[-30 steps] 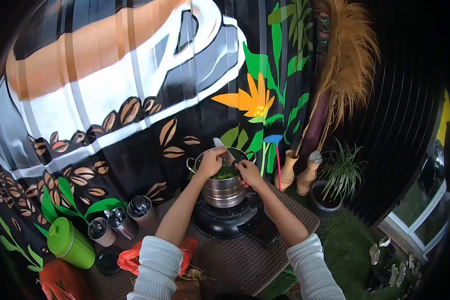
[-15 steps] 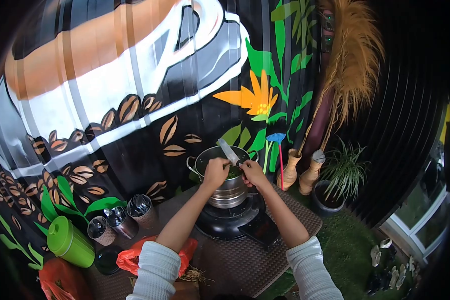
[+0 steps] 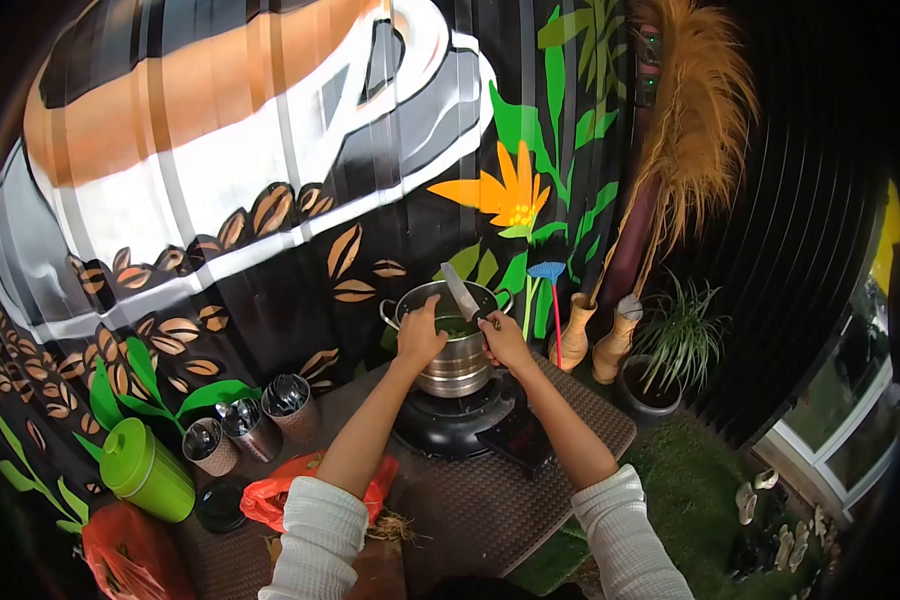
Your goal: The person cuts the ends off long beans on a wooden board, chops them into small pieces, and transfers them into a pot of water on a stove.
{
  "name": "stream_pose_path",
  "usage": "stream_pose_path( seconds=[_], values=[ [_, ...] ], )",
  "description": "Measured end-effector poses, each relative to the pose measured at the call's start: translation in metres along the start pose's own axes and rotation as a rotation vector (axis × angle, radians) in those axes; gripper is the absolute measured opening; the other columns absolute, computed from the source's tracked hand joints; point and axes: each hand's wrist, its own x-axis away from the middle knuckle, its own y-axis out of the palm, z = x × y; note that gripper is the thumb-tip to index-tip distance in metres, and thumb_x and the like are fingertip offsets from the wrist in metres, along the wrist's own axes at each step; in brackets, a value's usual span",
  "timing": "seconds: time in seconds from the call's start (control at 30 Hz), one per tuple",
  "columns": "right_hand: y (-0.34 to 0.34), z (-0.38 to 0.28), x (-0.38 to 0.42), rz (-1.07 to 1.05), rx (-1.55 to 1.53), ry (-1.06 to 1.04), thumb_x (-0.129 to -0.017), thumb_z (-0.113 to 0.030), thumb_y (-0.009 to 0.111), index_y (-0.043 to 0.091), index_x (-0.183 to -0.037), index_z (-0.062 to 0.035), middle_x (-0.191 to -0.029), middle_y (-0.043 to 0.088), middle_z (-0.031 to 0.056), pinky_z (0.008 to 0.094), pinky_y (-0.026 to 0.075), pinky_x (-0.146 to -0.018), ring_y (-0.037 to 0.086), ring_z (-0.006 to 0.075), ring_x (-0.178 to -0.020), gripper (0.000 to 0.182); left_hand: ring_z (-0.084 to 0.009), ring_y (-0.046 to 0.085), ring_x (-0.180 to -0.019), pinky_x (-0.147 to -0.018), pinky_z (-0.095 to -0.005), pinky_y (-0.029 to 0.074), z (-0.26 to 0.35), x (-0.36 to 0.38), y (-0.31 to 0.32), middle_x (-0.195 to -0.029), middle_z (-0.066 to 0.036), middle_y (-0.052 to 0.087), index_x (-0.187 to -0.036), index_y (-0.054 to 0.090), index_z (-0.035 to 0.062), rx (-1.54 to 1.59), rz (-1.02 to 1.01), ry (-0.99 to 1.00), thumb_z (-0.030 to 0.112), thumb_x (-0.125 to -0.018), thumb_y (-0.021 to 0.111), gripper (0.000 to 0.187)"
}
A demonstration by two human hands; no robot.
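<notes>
My right hand (image 3: 507, 341) grips the black handle of a kitchen knife (image 3: 459, 290), its blade tilted up and to the left above a steel pot (image 3: 454, 372). Over the pot's left side, my left hand (image 3: 423, 336) has its index finger stretched out and appears to hold nothing. Part of its fingers is hard to make out. Chopped greens (image 3: 457, 326) show inside the pot between the hands. The two-handled pot sits on a round black burner (image 3: 438, 432).
On the brown woven-textured table (image 3: 470, 510) are a green lidded container (image 3: 150, 470), several cutlery cups (image 3: 288, 408) and a red plastic bag (image 3: 270, 492). Another red bag (image 3: 130, 550) lies at lower left. A painted wall rises behind; a potted plant (image 3: 660, 370) stands right.
My left hand has moved away from the knife and its index finger has straightened. The knife stays in my right hand above the pot. The view has shifted slightly.
</notes>
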Motion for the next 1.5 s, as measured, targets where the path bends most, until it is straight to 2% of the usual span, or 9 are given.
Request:
stream_pose_path(
  seconds=[0.33,0.5,0.53,0.9,0.97,1.13,1.2,1.33,1.5],
  values=[
    [0.055,-0.016,0.105,0.002,-0.171,-0.047,-0.090,-0.019,0.054,0.052,-0.090,-0.0037,-0.051,0.047,0.0028,0.0260,0.028,-0.031,0.042,0.0092,-0.036,0.015,-0.0276,0.065,-0.083,-0.086,-0.0390,0.045,-0.031,0.099,-0.097,-0.084,-0.010,0.069,-0.084,0.070,0.0082,-0.136,0.073,0.096,0.019,-0.077,0.065,0.014],
    [0.112,-0.023,0.185,-0.090,-0.258,0.076,-0.092,-0.019,0.052,0.050,-0.093,-0.0054,-0.053,0.047,0.0028,0.0248,0.026,-0.031,0.039,0.0086,-0.036,0.014,-0.0205,0.066,-0.063,-0.072,-0.0335,0.051,-0.069,0.174,-0.149,-0.069,-0.010,0.068,-0.082,0.071,0.0052,0.346,-0.007,-0.164,0.016,-0.077,0.066,0.013],
    [0.125,-0.019,0.200,-0.110,-0.254,0.100,-0.093,-0.021,0.052,0.050,-0.094,-0.0066,-0.055,0.047,0.0032,0.0242,0.027,-0.032,0.041,0.0089,-0.038,0.015,-0.0117,0.066,-0.068,-0.064,-0.0248,0.051,-0.075,0.192,-0.163,-0.073,-0.009,0.069,-0.086,0.070,0.0003,0.286,-0.080,-0.203,0.016,-0.080,0.068,0.017],
    [0.232,0.031,0.353,-0.076,-0.285,0.310,-0.094,-0.023,0.050,0.049,-0.094,-0.0091,-0.058,0.049,0.0019,0.0245,0.030,-0.034,0.041,0.0092,-0.039,0.013,-0.0127,0.067,-0.073,-0.068,-0.0257,0.053,-0.192,0.379,-0.164,-0.080,-0.010,0.070,-0.092,0.069,-0.0012,0.908,-0.401,-0.440,0.009,-0.083,0.061,0.015],
    [0.239,0.036,0.379,-0.044,-0.256,0.332,-0.094,-0.022,0.050,0.049,-0.094,-0.0088,-0.058,0.049,0.0018,0.0246,0.030,-0.034,0.041,0.0091,-0.039,0.013,-0.0137,0.067,-0.076,-0.069,-0.0281,0.054,-0.191,0.395,-0.155,-0.082,-0.010,0.070,-0.093,0.069,-0.0009,0.517,-0.302,-0.360,0.007,-0.082,0.060,0.016],
    [0.242,0.045,0.415,0.042,-0.233,0.415,-0.093,-0.020,0.050,0.050,-0.094,-0.0066,-0.057,0.050,0.0025,0.0243,0.030,-0.033,0.042,0.0088,-0.039,0.014,-0.0290,0.067,-0.070,-0.067,-0.0357,0.053,-0.186,0.395,-0.140,-0.075,-0.018,0.067,-0.087,0.070,-0.0006,0.426,-0.123,-0.267,0.005,-0.078,0.058,0.016],
    [0.241,0.053,0.423,0.071,-0.258,0.427,-0.093,-0.020,0.051,0.050,-0.095,-0.0064,-0.057,0.050,0.0028,0.0243,0.030,-0.032,0.042,0.0088,-0.039,0.014,-0.0374,0.064,-0.078,-0.072,-0.0428,0.052,-0.187,0.383,-0.134,-0.084,-0.022,0.066,-0.097,0.067,-0.0016,0.136,-0.366,-0.303,0.001,-0.077,0.053,0.024],
    [0.247,0.066,0.428,0.079,-0.118,0.371,-0.092,-0.019,0.052,0.050,-0.095,-0.0055,-0.056,0.050,0.0038,0.0247,0.030,-0.031,0.042,0.0092,-0.037,0.013,-0.0424,0.059,-0.095,-0.081,-0.0483,0.048,-0.186,0.365,-0.117,-0.103,-0.028,0.060,-0.124,0.049,-0.0012,0.032,-0.392,-0.120,-0.003,-0.075,0.050,0.049],
    [0.253,0.073,0.415,0.069,0.003,0.382,-0.092,-0.018,0.053,0.052,-0.096,-0.0042,-0.056,0.051,0.0045,0.0254,0.031,-0.031,0.043,0.0094,-0.037,0.014,-0.0412,0.053,-0.109,-0.089,-0.0473,0.046,-0.202,0.336,-0.084,-0.119,-0.027,0.054,-0.127,0.045,-0.0004,0.101,-0.597,-0.261,-0.004,-0.075,0.050,0.053]
  ],
)
